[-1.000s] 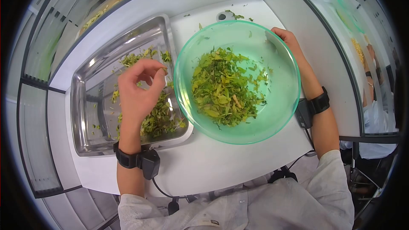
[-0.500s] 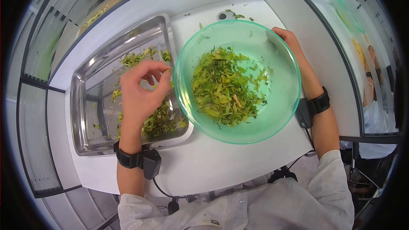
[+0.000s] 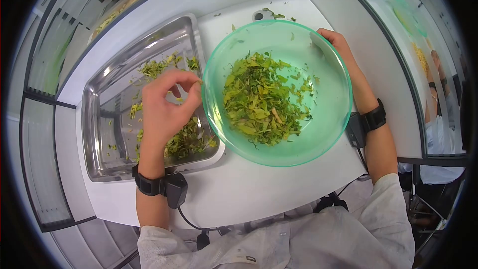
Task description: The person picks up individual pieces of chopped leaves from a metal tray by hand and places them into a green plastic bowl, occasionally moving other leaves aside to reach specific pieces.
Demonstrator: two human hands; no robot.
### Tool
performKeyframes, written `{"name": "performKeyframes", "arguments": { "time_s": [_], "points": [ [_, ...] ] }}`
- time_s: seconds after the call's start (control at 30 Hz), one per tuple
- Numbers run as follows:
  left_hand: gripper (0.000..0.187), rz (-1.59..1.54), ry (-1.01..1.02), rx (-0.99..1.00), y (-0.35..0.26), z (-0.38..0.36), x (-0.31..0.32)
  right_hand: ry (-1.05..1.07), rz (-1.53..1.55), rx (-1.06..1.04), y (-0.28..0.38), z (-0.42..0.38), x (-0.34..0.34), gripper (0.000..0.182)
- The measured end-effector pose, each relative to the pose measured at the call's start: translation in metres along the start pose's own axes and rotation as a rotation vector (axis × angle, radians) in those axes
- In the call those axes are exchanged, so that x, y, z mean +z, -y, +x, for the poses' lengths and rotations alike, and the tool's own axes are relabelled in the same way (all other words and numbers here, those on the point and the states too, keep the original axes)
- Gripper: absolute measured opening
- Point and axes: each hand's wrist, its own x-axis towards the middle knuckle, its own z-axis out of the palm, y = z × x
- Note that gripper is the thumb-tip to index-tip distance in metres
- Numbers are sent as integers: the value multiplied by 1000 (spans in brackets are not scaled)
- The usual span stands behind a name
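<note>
A translucent green bowl (image 3: 326, 119), tilted toward me, holds a heap of chopped green leaves (image 3: 261, 102). At its upper right rim is my right hand (image 3: 336, 42), fingers curled around the edge and partly hidden behind it. My left hand (image 3: 169, 99) is closed in a pinch, its fingertips beside the bowl's left rim. What sits between those fingertips is too small to make out. Under the left hand lies a shallow steel tray (image 3: 92, 134), with more chopped leaves (image 3: 186, 142) scattered on its bottom. The bowl overlaps the tray's right edge.
Leaf scraps (image 3: 276, 15) lie on the white table (image 3: 249, 194) near a round cable hole (image 3: 259, 16). Low partitions enclose the table, with a white panel (image 3: 368, 55) close to my right arm. Black wrist devices (image 3: 177, 189) trail cables. Another person's arm shows beyond the right partition.
The left hand has shifted slightly right, bringing its pinched fingertips up to the bowl's rim. The bowl has moved very slightly up and left, with the right hand still at its edge.
</note>
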Motion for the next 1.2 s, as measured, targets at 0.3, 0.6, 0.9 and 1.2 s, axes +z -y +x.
{"name": "performKeyframes", "arguments": {
  "time_s": [0.3,0.6,0.9,1.2],
  "points": [
    [11,-55,-2,-30,0,0,1,11,24,-3,-5,2,-1,21],
    [13,-42,7,-62,1,0,2,4,11,4,-3,1,-1,22],
    [12,-29,7,6,-2,2,1,-1,-7,-8,-1,1,-1,22],
    [11,-11,-3,18,-3,2,1,8,36,6,-8,3,-2,25]
  ]
}}
